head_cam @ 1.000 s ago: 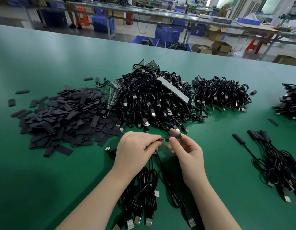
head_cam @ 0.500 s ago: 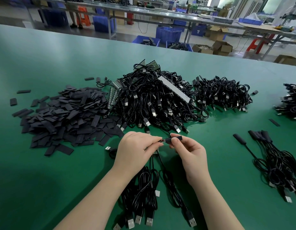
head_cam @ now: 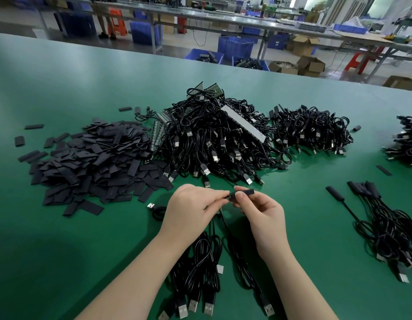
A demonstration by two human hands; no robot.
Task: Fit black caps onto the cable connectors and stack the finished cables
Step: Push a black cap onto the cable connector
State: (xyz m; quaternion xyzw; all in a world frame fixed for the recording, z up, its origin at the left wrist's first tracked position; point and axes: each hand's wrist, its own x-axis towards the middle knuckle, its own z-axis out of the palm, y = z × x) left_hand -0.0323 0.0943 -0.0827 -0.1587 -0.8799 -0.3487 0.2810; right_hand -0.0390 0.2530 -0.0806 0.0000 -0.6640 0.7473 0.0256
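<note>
Both hands' fingers pinch: left hand [head_cam: 193, 207] the connector [head_cam: 227, 197], right hand [head_cam: 263, 212] the black cap [head_cam: 244, 193], above bare green table [head_cam: 62, 262].

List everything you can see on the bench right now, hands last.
loose caps: one big heap, black, left
uncapped cables: large pile, black, centre
second cable pile: one, black, right of centre
capped cables: small stack, black, right
cables near me: several, black, under the hands
table: green
cap in work: one, black, pinched by the right hand
left hand: pinches the cable end
right hand: holds the cap
</note>
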